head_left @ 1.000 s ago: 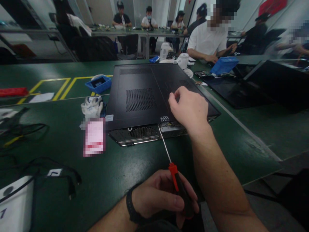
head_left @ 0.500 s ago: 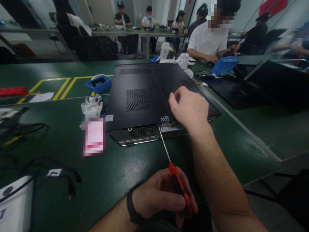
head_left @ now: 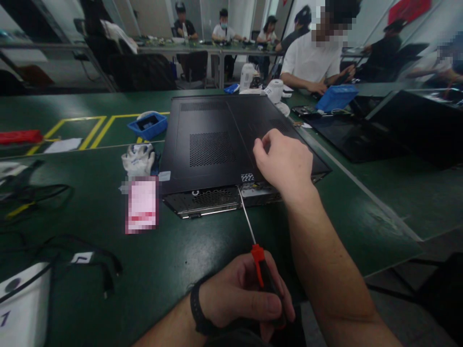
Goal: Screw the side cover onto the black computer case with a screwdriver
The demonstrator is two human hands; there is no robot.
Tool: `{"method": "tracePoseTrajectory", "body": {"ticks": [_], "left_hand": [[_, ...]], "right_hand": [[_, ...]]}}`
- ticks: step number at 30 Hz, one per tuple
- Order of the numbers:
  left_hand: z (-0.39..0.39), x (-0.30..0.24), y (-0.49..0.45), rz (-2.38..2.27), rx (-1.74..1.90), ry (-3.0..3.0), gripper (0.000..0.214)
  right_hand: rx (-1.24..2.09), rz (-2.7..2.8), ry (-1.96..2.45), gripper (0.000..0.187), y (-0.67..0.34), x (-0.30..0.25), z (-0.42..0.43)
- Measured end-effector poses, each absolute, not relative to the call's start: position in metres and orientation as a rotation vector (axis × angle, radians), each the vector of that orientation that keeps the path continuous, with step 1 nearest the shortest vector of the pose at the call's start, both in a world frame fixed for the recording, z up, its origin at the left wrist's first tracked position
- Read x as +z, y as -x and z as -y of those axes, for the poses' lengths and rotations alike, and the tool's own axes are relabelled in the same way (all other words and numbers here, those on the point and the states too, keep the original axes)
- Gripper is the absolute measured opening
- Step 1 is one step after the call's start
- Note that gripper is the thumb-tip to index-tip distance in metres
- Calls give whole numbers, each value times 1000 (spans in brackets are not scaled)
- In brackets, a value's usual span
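My left hand, with a black band at the wrist, is closed around the red and black handle of a screwdriver. The shaft slants up and away, and its tip meets the near edge of a black computer case lying flat. My right hand rests on the right part of the case's top panel, fingers curled in. Whatever they hold, if anything, is hidden. A perforated metal panel and a silvery slot area face me on the near side.
Left of the case lie a grey work glove, a blurred pink card and a blue tray. Black cables and a white device occupy the left front. A dark laptop stands right. A co-worker sits across the table.
The screwdriver handle has turned in my left hand, showing less red along its side. My right hand and the case stay in place.
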State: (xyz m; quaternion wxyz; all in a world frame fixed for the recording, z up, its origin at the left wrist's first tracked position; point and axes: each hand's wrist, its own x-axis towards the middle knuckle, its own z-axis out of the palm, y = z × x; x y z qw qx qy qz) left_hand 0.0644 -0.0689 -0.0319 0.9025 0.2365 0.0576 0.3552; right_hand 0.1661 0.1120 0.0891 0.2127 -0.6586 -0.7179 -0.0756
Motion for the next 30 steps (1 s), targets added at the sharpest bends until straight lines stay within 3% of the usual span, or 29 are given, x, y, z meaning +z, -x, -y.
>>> {"method": "tracePoseTrajectory", "body": {"ticks": [30], "left_hand": [[68,-25,-61,-113,713,-436,33]], "right_hand": [[-217,2002,1856,35,-165,89,-112]]}}
